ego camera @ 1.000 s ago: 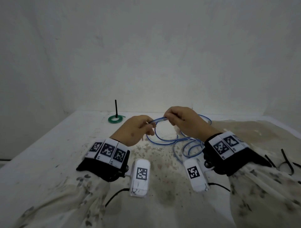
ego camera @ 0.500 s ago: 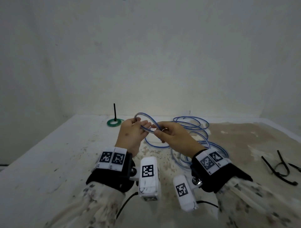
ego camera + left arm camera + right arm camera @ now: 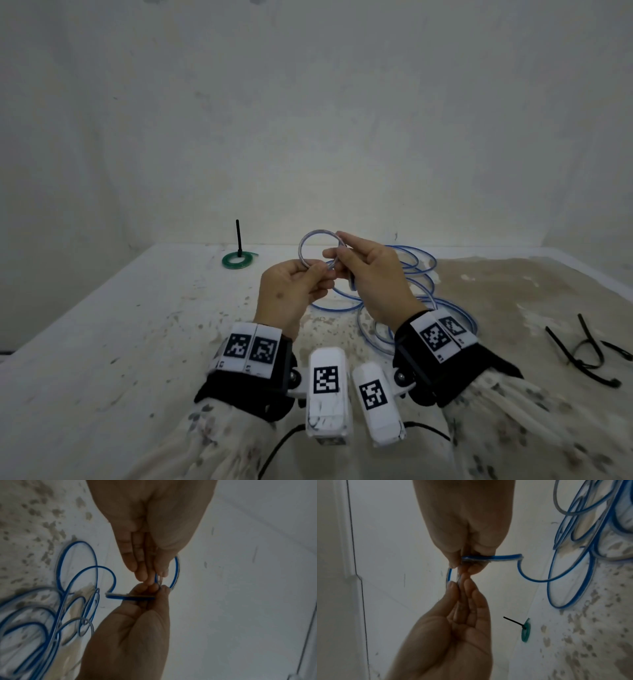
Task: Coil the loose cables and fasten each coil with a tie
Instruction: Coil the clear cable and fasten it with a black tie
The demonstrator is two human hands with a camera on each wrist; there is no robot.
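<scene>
1. White, stained tabletop is stretching out ahead of me to a bare pale wall, with a brownish patch spreading over its right side.
2. I am holding both hands up over the middle of the table, close together, fingertips nearly meeting.
3. My left hand is pinching the blue cable between thumb and fingers, right at the bottom of a small loop that is standing up in the air above my knuckles.
4. My right hand is gripping the same cable just beside the left, thumb and fingers curled around it at the loop's right side.
5. From the left wrist camera I am seeing a short straight stretch of the cable running out of my right-hand fingers, then curving down toward the table.
6. Most of the cable is lying loose in several overlapping rings on the table behind and to the right of my hands.
7. At the far left of the table a green coil is lying flat, with a black tie sticking straight up from it.
8. Near the right edge a few spare black ties are lying in a small tangle, well apart from my hands.
</scene>
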